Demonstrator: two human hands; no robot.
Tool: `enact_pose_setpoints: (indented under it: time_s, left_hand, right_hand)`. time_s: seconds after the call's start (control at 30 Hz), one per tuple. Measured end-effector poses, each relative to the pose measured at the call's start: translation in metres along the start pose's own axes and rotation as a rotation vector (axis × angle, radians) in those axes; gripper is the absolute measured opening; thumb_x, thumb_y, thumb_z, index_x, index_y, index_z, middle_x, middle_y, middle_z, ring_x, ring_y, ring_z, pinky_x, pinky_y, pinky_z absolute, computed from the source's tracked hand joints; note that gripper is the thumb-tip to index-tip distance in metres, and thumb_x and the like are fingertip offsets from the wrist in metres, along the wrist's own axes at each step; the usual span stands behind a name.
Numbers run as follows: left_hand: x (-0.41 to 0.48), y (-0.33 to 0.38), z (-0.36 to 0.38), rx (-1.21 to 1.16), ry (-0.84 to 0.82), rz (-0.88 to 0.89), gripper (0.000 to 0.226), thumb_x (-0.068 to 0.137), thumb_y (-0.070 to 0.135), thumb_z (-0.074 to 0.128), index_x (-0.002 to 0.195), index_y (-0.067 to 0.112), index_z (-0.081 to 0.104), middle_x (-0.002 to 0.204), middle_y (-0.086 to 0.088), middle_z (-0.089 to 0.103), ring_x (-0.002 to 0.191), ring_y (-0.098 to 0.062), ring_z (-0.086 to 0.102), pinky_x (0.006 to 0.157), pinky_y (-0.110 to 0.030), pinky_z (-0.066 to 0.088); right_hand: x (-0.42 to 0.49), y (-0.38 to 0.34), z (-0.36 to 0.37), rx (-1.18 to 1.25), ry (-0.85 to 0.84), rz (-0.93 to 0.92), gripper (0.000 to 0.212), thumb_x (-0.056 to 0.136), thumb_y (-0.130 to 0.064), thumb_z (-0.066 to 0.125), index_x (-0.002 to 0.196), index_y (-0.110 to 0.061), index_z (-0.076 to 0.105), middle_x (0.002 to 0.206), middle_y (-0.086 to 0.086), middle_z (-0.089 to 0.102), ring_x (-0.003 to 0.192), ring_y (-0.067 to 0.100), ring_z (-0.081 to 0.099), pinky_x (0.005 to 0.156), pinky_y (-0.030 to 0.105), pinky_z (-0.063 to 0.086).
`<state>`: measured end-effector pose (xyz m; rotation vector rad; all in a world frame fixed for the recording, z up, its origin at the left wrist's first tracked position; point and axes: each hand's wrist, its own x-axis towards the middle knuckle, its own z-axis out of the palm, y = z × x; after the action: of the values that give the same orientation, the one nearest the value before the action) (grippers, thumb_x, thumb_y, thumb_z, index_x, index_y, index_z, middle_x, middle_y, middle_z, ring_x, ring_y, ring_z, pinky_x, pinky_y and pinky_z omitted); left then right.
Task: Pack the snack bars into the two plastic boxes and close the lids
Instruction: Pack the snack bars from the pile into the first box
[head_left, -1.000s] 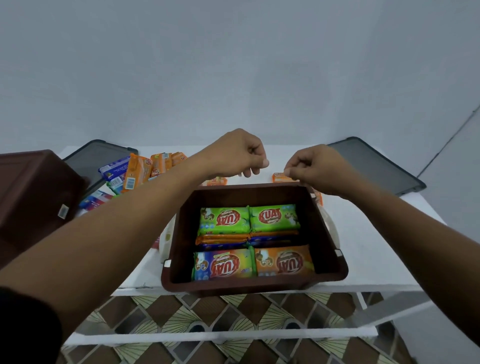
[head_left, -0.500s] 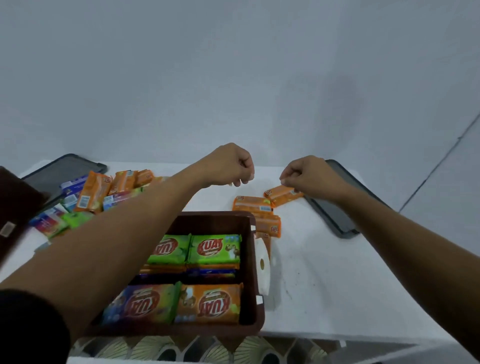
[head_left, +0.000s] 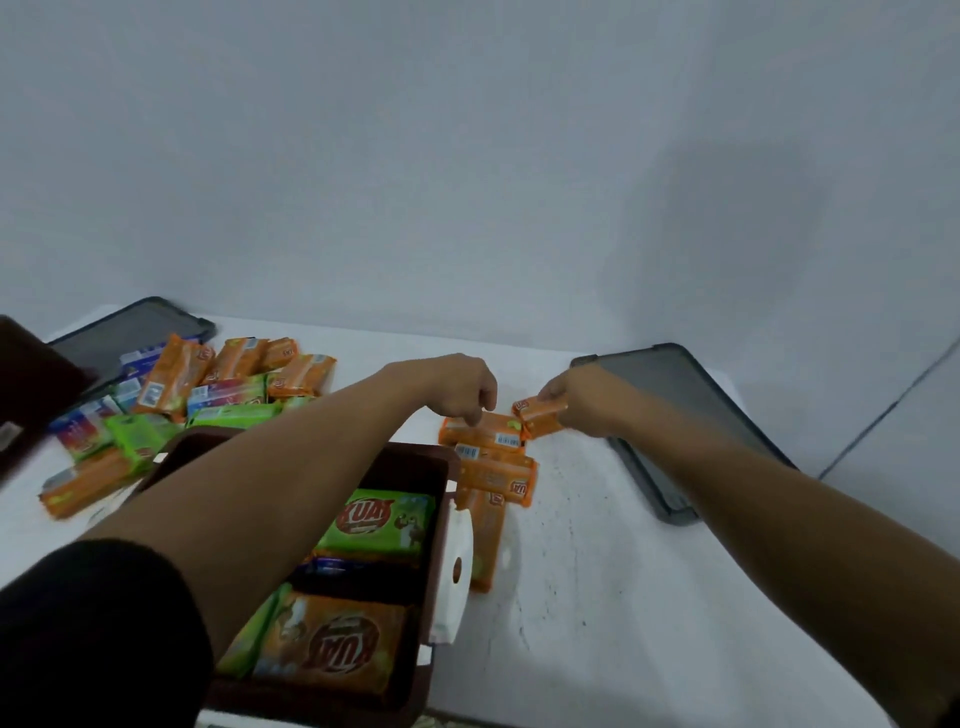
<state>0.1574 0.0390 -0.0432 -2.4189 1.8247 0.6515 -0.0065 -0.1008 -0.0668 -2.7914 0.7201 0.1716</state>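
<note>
The open brown box (head_left: 415, 460) on the worktop (head_left: 597, 597) is filled with snack bars; a green one (head_left: 379, 522) and an orange one (head_left: 332, 644) are marked "KUAT". Beside it, an orange bar (head_left: 537, 418) is pinched by the right hand (head_left: 582, 405). The left hand (head_left: 462, 387) is curled onto a stacked bar (head_left: 483, 434); whether that bar is gripped cannot be told.
</note>
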Motion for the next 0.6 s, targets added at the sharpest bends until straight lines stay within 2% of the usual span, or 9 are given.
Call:
enact_pose_setpoints:
  time_s: [0.13, 0.23, 0.3, 0.4, 0.5, 0.6]
  left_hand:
    - [0.015, 0.0, 0.006, 0.111, -0.03, -0.011, 0.041, 0.093, 0.027, 0.071, 0.133, 0.017, 0.065, 0.134, -0.002, 0.064, 0.119, -0.022, 0.059, 0.098, -0.036, 0.048]
    - [0.024, 0.003, 0.011, 0.161, -0.083, -0.037, 0.059, 0.095, 0.03, 0.069, 0.148, 0.017, 0.05, 0.147, -0.003, 0.054, 0.13, -0.025, 0.052, 0.106, -0.04, 0.045]
    - [0.027, 0.006, 0.014, 0.19, -0.13, -0.057, 0.064, 0.094, 0.031, 0.07, 0.151, 0.017, 0.045, 0.147, -0.005, 0.052, 0.13, -0.027, 0.051, 0.102, -0.038, 0.046]
    - [0.033, 0.008, 0.02, 0.235, -0.153, -0.075, 0.06, 0.091, 0.033, 0.074, 0.143, 0.015, 0.053, 0.136, -0.006, 0.059, 0.121, -0.027, 0.057, 0.091, -0.036, 0.047]
    - [0.037, 0.007, 0.018, 0.271, -0.095, -0.103, 0.05, 0.083, 0.039, 0.081, 0.123, 0.014, 0.065, 0.117, -0.005, 0.065, 0.105, -0.025, 0.062, 0.084, -0.037, 0.051]
    - [0.033, 0.003, 0.005, 0.208, -0.09, -0.091, 0.03, 0.082, 0.032, 0.081, 0.101, 0.016, 0.063, 0.099, -0.002, 0.062, 0.092, -0.022, 0.059, 0.07, -0.032, 0.046]
  right_hand:
    - [0.015, 0.008, 0.011, -0.153, -0.073, -0.082, 0.035, 0.093, -0.013, 0.058, 0.125, -0.025, 0.064, 0.118, -0.001, 0.068, 0.106, 0.018, 0.063, 0.084, 0.032, 0.05]
    - [0.025, 0.01, 0.014, -0.262, -0.144, -0.086, 0.063, 0.095, -0.008, 0.056, 0.153, -0.023, 0.038, 0.15, 0.003, 0.048, 0.134, 0.025, 0.049, 0.108, 0.04, 0.044]
    - [0.029, 0.012, 0.015, -0.272, -0.193, -0.093, 0.072, 0.096, -0.01, 0.057, 0.159, -0.021, 0.024, 0.16, 0.006, 0.035, 0.142, 0.027, 0.04, 0.114, 0.04, 0.037]
    - [0.035, 0.016, 0.02, -0.251, -0.204, -0.114, 0.074, 0.091, -0.018, 0.068, 0.156, -0.021, 0.032, 0.15, 0.006, 0.049, 0.134, 0.026, 0.049, 0.11, 0.039, 0.042]
    - [0.038, 0.016, 0.02, -0.222, -0.119, -0.121, 0.059, 0.08, -0.027, 0.075, 0.136, -0.026, 0.056, 0.123, -0.002, 0.067, 0.104, 0.018, 0.063, 0.091, 0.033, 0.054]
    - [0.039, 0.012, 0.023, -0.192, -0.128, -0.133, 0.059, 0.076, -0.039, 0.073, 0.133, -0.03, 0.059, 0.111, -0.007, 0.068, 0.091, 0.013, 0.062, 0.082, 0.03, 0.055]
